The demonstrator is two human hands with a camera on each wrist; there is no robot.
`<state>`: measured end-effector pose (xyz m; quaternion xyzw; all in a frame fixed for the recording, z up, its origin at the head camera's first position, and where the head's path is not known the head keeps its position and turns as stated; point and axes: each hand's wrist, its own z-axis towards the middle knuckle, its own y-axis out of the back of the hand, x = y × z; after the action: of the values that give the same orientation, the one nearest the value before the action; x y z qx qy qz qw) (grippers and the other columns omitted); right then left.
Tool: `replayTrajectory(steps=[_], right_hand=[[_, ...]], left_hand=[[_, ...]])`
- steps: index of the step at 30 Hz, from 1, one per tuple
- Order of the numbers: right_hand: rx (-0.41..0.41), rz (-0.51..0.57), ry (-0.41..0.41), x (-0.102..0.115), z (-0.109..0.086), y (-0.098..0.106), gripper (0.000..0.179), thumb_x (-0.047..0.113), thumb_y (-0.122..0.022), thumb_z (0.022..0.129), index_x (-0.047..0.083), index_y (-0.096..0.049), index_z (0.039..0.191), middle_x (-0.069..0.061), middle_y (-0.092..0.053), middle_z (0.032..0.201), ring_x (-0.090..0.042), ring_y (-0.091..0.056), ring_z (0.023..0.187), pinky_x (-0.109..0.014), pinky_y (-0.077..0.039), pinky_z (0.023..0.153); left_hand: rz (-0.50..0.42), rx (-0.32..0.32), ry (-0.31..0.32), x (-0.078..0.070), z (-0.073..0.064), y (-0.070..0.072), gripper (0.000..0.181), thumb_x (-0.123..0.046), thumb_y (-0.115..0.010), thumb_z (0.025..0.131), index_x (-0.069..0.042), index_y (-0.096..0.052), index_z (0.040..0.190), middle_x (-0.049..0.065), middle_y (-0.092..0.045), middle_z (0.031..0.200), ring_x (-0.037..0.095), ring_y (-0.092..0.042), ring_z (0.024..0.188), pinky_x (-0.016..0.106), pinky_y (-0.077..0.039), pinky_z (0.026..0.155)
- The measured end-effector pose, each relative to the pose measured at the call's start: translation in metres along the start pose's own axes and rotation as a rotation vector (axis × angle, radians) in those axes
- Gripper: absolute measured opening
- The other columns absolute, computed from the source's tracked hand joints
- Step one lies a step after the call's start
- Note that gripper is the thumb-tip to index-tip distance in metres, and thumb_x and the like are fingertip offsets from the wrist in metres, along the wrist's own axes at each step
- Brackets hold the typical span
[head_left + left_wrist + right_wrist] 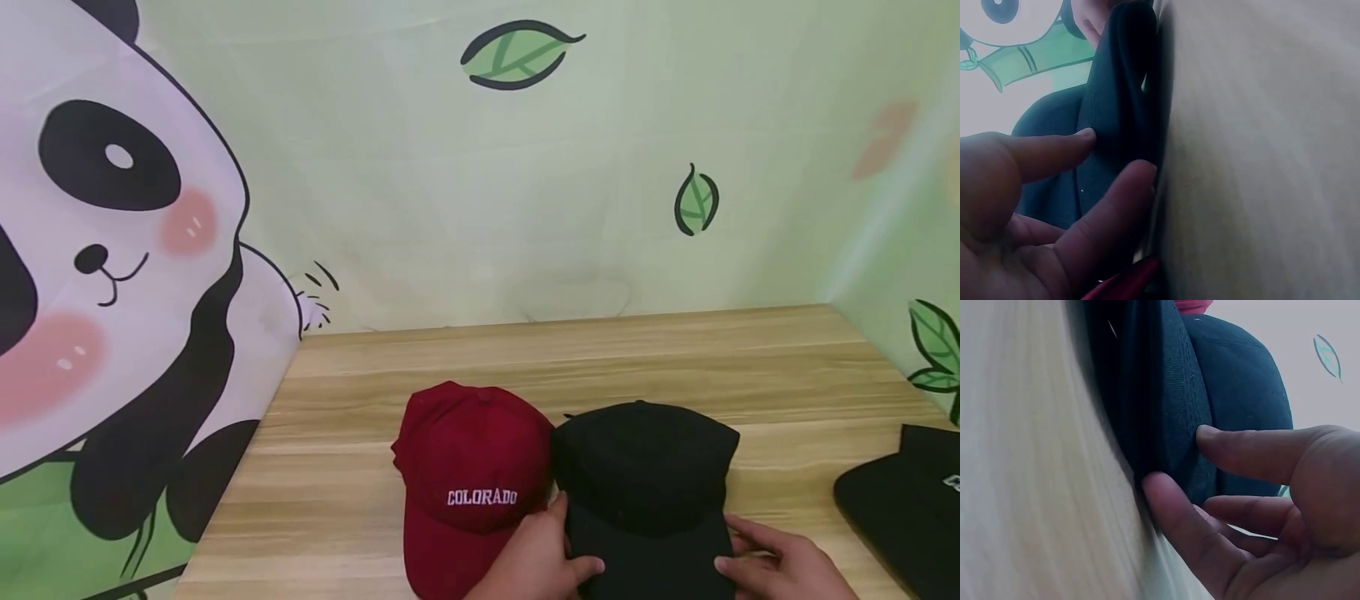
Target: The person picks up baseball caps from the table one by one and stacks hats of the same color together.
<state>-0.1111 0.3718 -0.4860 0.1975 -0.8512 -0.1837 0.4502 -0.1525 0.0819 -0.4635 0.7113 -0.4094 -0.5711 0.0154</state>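
A plain black baseball cap lies on the wooden table, its brim toward me. My left hand pinches the left edge of the brim, thumb on top. On the opposite edge, my right hand holds the brim between thumb and fingers. Both wrist views show the thumbs on the cap's dark fabric and the index fingers low at the brim's edge, close to the tabletop. Right beside it on the left sits a dark red baseball cap with white COLORADO lettering, partly covered by my left hand.
Another black cap with a small white mark lies at the right edge of the head view. The wooden table runs back to a pale green cloth backdrop printed with a panda and leaves.
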Motion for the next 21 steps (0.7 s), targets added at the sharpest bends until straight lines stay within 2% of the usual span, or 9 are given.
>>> replayTrajectory(steps=[3,7,10,15,18,21], right_hand=[[-0.005,-0.004,0.020,0.001,-0.001,0.000,0.089,0.037,-0.078,0.079,-0.011,-0.037,0.141,-0.012,-0.067,0.106,-0.018,-0.067,0.086,-0.036,-0.057,0.070],[-0.022,-0.030,0.076,0.003,-0.004,0.006,0.084,0.039,-0.076,0.081,-0.009,-0.042,0.140,-0.015,-0.068,0.109,-0.019,-0.069,0.088,-0.035,-0.057,0.071],[-0.036,-0.069,0.097,0.001,-0.007,0.014,0.080,0.044,-0.073,0.083,-0.007,-0.046,0.138,-0.018,-0.068,0.113,-0.019,-0.070,0.092,-0.034,-0.057,0.074],[-0.025,-0.048,0.049,-0.008,-0.007,0.026,0.079,0.050,-0.070,0.083,-0.005,-0.050,0.136,-0.024,-0.064,0.120,-0.022,-0.070,0.091,-0.039,-0.057,0.077],[-0.031,-0.002,-0.002,-0.016,-0.007,0.032,0.080,0.052,-0.070,0.082,-0.004,-0.051,0.136,-0.025,-0.064,0.120,-0.024,-0.071,0.089,-0.040,-0.057,0.076],[-0.063,0.021,-0.027,-0.025,-0.009,0.037,0.080,0.055,-0.071,0.080,-0.003,-0.054,0.133,-0.023,-0.067,0.117,-0.025,-0.071,0.088,-0.040,-0.058,0.074]], left_hand=[[0.089,-0.016,-0.006,-0.001,0.000,0.002,0.079,-0.034,-0.079,0.079,-0.010,-0.041,0.144,0.000,-0.069,0.098,0.010,-0.062,0.088,0.038,-0.053,0.090],[0.176,-0.038,-0.020,-0.004,-0.002,0.004,0.076,-0.038,-0.078,0.079,-0.009,-0.045,0.141,0.006,-0.068,0.111,0.015,-0.063,0.092,0.041,-0.053,0.090],[0.224,-0.055,-0.025,-0.007,-0.005,0.006,0.068,-0.041,-0.077,0.079,-0.008,-0.052,0.132,0.007,-0.068,0.106,0.017,-0.063,0.087,0.041,-0.054,0.085],[0.301,-0.075,-0.076,-0.019,-0.013,0.013,0.049,-0.045,-0.074,0.080,-0.007,-0.066,0.111,0.004,-0.071,0.089,0.013,-0.063,0.075,0.034,-0.055,0.075],[0.313,-0.035,-0.117,-0.031,-0.018,0.014,0.041,-0.047,-0.072,0.083,-0.011,-0.071,0.103,-0.003,-0.067,0.071,0.008,-0.059,0.064,0.026,-0.052,0.065],[0.269,0.038,-0.143,-0.044,-0.019,0.009,0.033,-0.048,-0.069,0.085,-0.017,-0.071,0.097,-0.009,-0.057,0.058,0.004,-0.052,0.055,0.020,-0.045,0.057]])
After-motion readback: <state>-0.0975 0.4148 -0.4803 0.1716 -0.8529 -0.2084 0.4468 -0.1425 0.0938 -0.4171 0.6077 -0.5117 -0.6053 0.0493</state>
